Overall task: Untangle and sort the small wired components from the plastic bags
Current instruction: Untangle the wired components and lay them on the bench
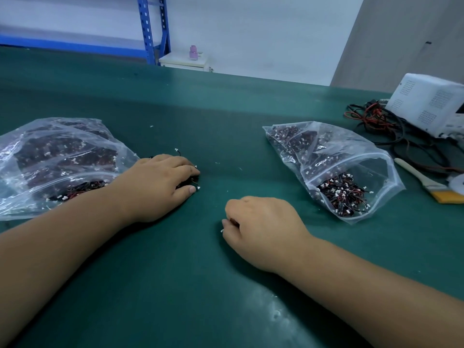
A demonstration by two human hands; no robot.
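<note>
**Left hand** (160,182): laid palm-down on the green bench mat (226,116), just beside the mouth of the left zip bag (57,159). Fingers and thumb curled round a loose clump of wired connectors (192,181), black leads and white plugs visible past the fingertips.

**Right hand** (261,222): rested knuckles-up on the mat nearer the wearer, well apart from both bags. Closed into a narrow fist and pinched a single wired connector (222,230), seen only as a white plug and a trace of red lead at the fingertips.

**Left zip bag:** lay flat at the left edge, packed with dark red-and-black leads, mouth turned toward the left forearm.

**Right zip bag** (334,167): lay right of centre, mouth gaping toward the near edge, with a heap of bagged connectors (344,194) piled at the opening.

**Stray connector** (177,151): lay on the mat just beyond the left fingers.

**Far right:** a white vented instrument case (431,101), a tangle of red and black cables (376,121) beside it, and a flat paintbrush (424,182) with a pale handle.

**Behind the bench:** blue shelving (150,28).
</note>
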